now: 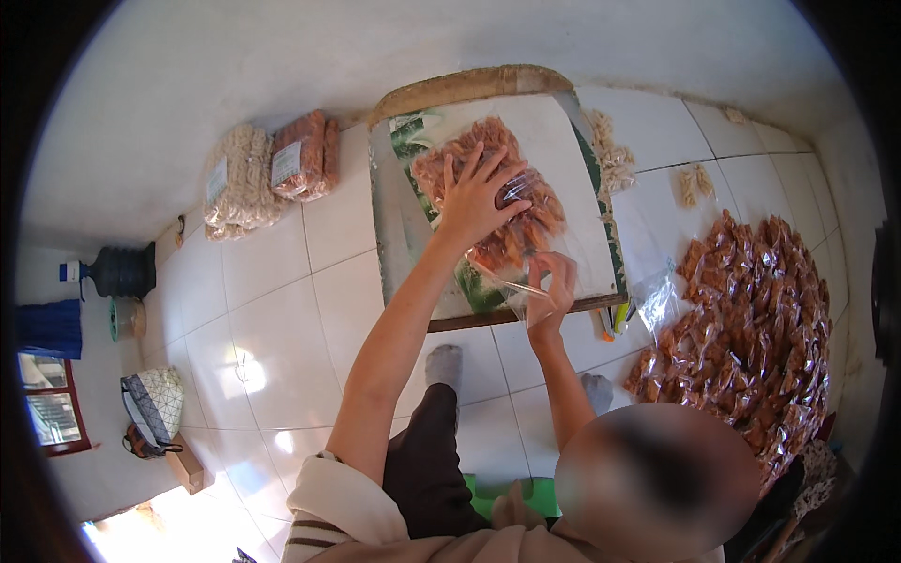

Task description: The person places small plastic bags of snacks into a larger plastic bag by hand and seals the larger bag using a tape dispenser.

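A large clear plastic bag [542, 208] filled with small reddish-brown snack packets lies on a low table [589, 253] with a white and green top. My left hand [481, 202] rests flat on the bag, fingers spread over its middle. At the bag's near end, my right hand [554, 289] is closed, with thumb and fingers pinching the loose clear plastic of the bag's mouth. Some of the contents are hidden under my left hand.
A big heap of reddish-brown packets [751, 328] covers the tiled floor at right. Pale snack packets [612, 155] lie beside the table. Filled bags of pale [246, 174] and reddish snacks [308, 159] stand by the wall at left. A yellow-green handled tool [620, 316] lies near the table's right corner.
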Tool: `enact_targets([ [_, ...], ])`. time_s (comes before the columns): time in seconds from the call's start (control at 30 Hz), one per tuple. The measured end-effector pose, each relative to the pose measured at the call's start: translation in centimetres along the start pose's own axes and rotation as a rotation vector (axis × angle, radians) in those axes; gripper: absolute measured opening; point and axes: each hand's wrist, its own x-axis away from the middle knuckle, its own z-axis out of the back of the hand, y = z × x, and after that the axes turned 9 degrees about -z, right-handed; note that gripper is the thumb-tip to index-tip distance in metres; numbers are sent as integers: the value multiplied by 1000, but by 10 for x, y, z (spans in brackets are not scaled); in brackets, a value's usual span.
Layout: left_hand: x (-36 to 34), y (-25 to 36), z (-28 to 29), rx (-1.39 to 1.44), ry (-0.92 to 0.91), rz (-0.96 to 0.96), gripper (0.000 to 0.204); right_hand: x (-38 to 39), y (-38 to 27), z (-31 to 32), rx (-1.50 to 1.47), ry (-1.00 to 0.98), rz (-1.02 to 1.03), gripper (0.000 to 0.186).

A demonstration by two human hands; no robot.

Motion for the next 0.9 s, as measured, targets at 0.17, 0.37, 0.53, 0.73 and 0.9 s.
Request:
enact_targets([
  [0.17,-1,0,1,-14,14,-8,55,-9,-7,-11,24,-1,-43,27],
  [0.37,2,-1,-1,-6,27,-5,56,-8,-6,-6,58,40,27,19],
  [0.53,0,-3,-1,-17,7,-9,57,-2,-3,-3,-36,57,-69,17],
  [0.73,-2,11,8,-63,4,-80,63,-1,6,-2,-169,145,-330,20],
  [0.9,2,13,3,-54,-17,-94,60,-13,13,-11,-53,118,-78,23],
])
